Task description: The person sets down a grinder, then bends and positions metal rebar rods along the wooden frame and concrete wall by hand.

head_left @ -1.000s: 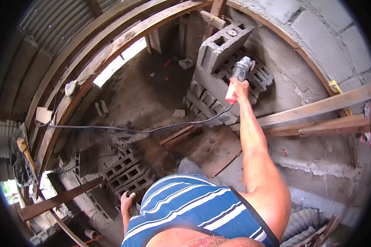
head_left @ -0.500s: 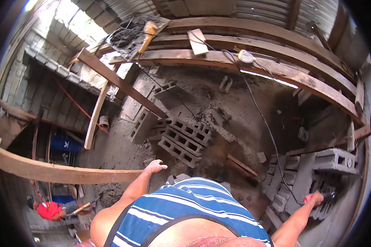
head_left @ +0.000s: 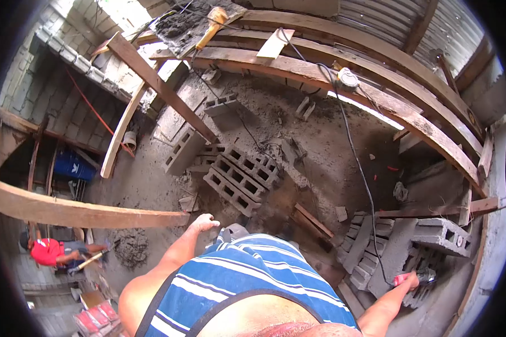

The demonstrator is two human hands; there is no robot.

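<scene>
Beside concrete blocks, right hand gripping corded grinder

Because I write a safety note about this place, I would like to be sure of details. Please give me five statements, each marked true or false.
1. The left hand holds the power tool. False: the right hand does.
2. A cord leads to the power tool. True.
3. The co-worker's top is blue. False: it is red.
4. Hollow blocks lie on the floor. True.
5. The wearer's top is plain. False: it is striped.
</scene>
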